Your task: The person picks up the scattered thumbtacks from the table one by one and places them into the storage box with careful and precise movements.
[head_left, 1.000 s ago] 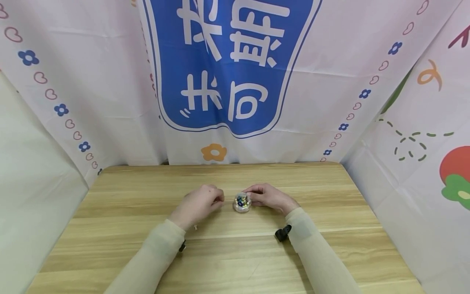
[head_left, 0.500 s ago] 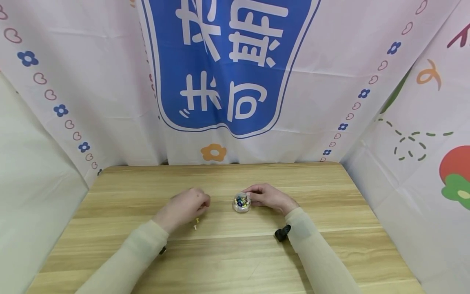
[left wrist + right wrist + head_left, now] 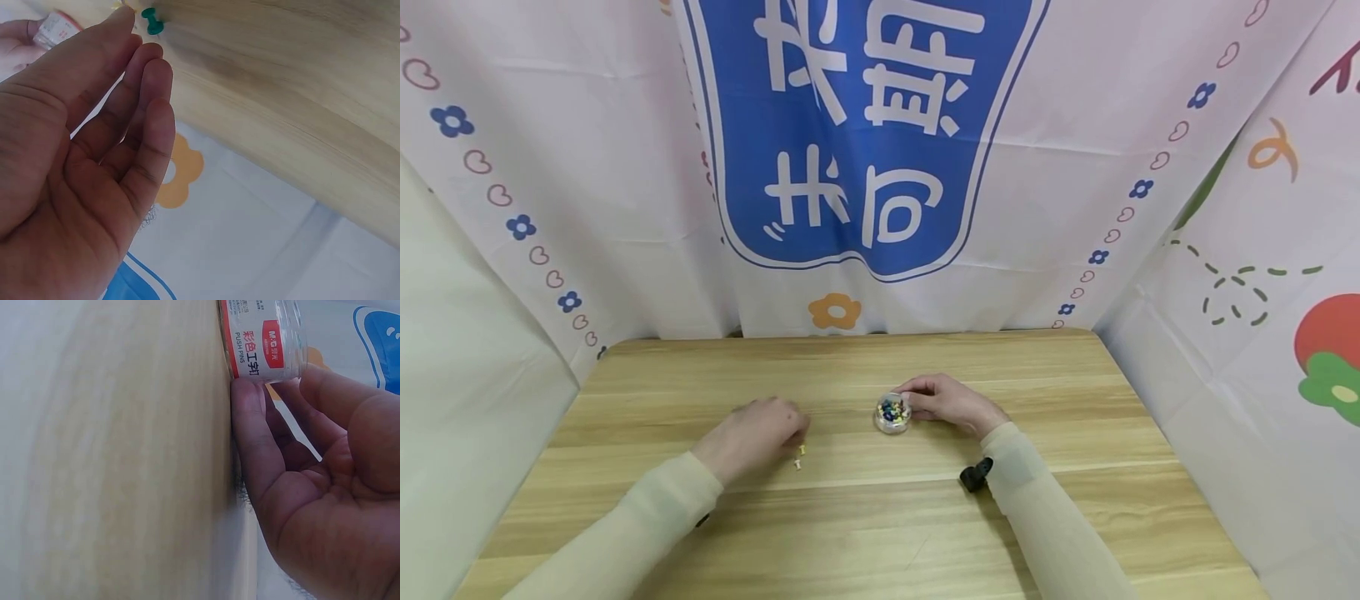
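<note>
A clear round jar (image 3: pixel 891 429) of coloured push pins stands on the table. My right hand (image 3: pixel 947 402) holds it from the right side, thumb and fingertips against its wall. In the right wrist view the jar's red and white label (image 3: pixel 256 347) reads PUSH PINS. Further left, my left hand (image 3: pixel 752 437) is low over the table, fingers loosely bent with nothing seen between them. Just beyond its fingertips a green push pin (image 3: pixel 152 22) lies on the wood. Beside that hand are a yellow push pin (image 3: pixel 802 450) and a whitish push pin (image 3: pixel 798 464).
The wooden table (image 3: pixel 880 533) reaches back to a hanging white cloth (image 3: pixel 1037 208) with a blue printed sign. Printed cloth also borders the right side, and a pale wall (image 3: pixel 475 350) stands at the left. A black wrist camera (image 3: pixel 976 475) sticks out below the right sleeve.
My left hand has moved away from the jar, leftward and slightly nearer to me, uncovering the yellow pin beside the whitish one. The right hand stays at the jar.
</note>
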`<state>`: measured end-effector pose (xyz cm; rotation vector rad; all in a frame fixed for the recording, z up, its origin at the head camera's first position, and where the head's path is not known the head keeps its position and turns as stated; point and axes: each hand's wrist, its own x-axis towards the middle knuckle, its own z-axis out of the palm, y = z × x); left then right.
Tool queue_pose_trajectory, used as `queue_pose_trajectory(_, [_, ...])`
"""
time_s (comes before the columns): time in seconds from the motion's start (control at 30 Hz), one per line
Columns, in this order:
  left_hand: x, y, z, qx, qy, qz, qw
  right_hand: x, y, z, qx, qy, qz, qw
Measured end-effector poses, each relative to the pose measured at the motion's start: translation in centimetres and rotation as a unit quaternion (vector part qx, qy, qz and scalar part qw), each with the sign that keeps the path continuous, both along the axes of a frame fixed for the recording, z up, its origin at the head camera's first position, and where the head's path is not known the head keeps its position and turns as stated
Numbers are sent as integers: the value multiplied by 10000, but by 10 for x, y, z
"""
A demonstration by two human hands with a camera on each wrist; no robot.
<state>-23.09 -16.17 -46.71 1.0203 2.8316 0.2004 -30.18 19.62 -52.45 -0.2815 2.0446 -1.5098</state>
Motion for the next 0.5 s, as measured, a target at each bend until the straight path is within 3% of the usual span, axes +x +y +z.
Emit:
queue_pose_trajectory(0.23, [1, -3, -2, -316, 192, -39, 9993, -1, 0, -1, -40, -1, 23, 10000])
queue_pose_trajectory(0.5, [0, -2, -5, -403, 118, -36, 9991, 0, 0, -2, -67, 30, 79, 9999])
